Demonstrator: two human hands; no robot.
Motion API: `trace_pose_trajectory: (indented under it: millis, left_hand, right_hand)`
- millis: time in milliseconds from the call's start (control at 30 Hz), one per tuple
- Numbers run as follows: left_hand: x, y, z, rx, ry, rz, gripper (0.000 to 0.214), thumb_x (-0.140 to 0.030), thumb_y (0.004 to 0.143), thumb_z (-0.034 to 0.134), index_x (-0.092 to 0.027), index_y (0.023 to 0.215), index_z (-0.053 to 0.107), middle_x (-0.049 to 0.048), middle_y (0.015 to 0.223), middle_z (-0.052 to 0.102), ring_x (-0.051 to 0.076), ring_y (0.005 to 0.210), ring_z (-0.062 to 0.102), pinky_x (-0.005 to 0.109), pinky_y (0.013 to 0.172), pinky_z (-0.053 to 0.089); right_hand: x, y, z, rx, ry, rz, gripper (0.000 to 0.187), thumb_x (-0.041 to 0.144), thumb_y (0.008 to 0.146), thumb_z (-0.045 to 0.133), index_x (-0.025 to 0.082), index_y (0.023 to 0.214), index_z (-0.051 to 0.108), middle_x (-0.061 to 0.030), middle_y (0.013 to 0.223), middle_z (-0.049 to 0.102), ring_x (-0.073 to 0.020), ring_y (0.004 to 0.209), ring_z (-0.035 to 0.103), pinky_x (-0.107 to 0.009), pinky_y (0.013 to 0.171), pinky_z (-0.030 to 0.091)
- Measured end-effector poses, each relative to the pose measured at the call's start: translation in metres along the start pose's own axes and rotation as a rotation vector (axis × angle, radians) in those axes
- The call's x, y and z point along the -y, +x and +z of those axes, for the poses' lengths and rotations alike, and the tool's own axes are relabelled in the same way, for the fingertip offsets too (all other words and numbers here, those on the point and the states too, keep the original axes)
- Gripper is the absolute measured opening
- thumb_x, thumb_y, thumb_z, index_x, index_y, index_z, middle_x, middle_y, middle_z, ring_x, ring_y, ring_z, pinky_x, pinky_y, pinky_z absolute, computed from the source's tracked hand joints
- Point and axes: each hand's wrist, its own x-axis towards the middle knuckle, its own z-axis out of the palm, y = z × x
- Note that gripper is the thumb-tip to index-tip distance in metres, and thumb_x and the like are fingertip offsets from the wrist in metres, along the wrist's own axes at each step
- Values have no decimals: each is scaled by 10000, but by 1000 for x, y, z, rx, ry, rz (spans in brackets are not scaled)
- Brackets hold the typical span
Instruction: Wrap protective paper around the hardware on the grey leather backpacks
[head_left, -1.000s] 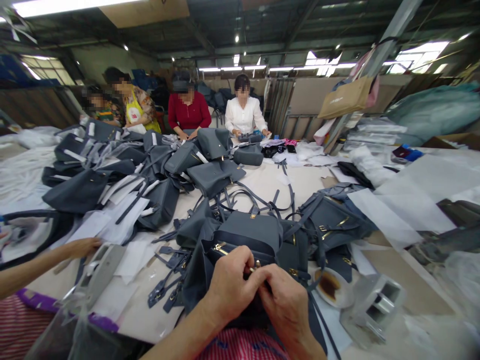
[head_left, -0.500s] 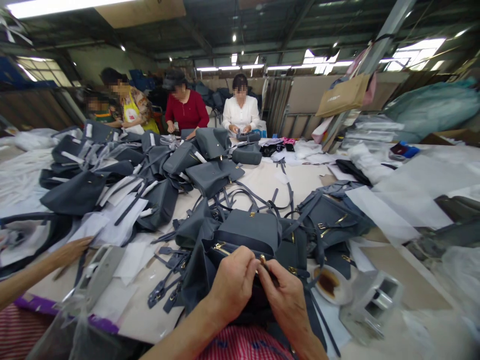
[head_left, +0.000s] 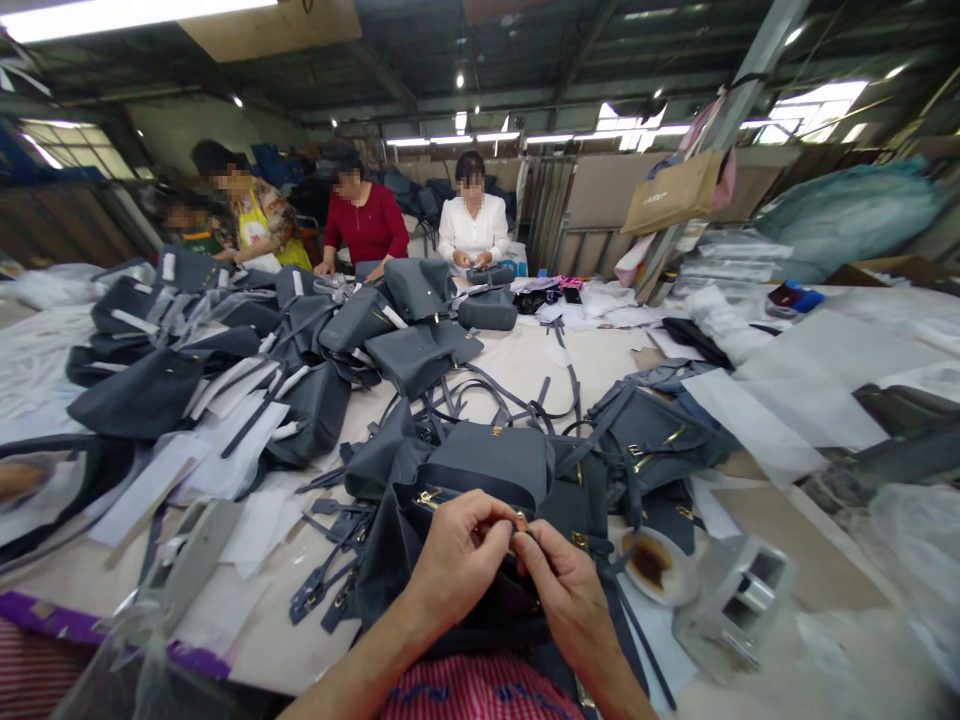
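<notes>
A dark blue-grey handbag [head_left: 487, 465] sits open in front of me, its flap with gold lettering lying toward the far side. Over its mouth my left hand [head_left: 461, 550] is closed, thumb and fingers pinched together. Against it, my right hand [head_left: 562, 580] pinches a small gold-coloured metal piece [head_left: 520, 520] at its fingertips. What the left fingertips grip is too small and covered to make out. Just left of the left hand, a gold zipper [head_left: 427, 497] shows along the bag's inside. Several dark straps with buckles [head_left: 330, 565] lie at the bag's left.
Bags [head_left: 225, 330] are heaped at the left and middle. A grey tape dispenser [head_left: 187, 560] stands left; another holder [head_left: 739, 600] stands right, beside a dish of brown liquid [head_left: 656, 570]. A neighbour's hand [head_left: 19, 480] shows at the far left. Several people work across the table.
My two hands stay together at the bag's mouth, with the fingers slightly shifted and the gold piece more exposed. The neighbour's hand has moved left, away from the grey dispenser.
</notes>
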Motion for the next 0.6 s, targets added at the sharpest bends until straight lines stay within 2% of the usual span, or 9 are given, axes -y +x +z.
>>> trace_pose_trajectory:
  millis: [133,233,400,500,600]
  left_hand:
    - [0,-1,3,-58,127,56,173,-134,809,510,-160,698,640,11,690,615,116,626,558,211,588,397]
    - [2,0,4,-86,298,156,190,-108,794,497,-171,619,537,-9,630,540,109,596,504,218,565,347]
    - [8,1,6,-100,574,272,189,-81,768,466,-197,623,430,-11,641,501,124,594,475,247,550,302]
    - [13,1,9,-121,747,294,174,-73,773,443,-202,656,449,5,679,529,144,617,494,272,561,297]
    - [17,2,12,-119,822,233,165,-76,775,444,-204,671,459,9,692,539,154,626,496,284,560,286]
  right_hand:
    - [0,-2,3,-39,-132,-137,333,401,919,470,202,664,551,42,579,519,-108,539,483,-202,516,363]
    - [-4,-3,3,-49,-211,-204,312,352,933,458,204,674,550,38,586,553,-108,534,519,-197,518,377]
    - [-9,-1,5,-88,-372,-321,294,301,948,421,206,701,549,18,612,595,-124,554,571,-212,539,384]
    - [-13,1,9,-145,-522,-351,313,277,956,389,207,695,546,4,605,605,-135,545,574,-234,545,364]
    - [-17,2,15,-176,-647,-376,340,259,959,365,210,669,534,-8,586,603,-145,530,563,-255,540,332]
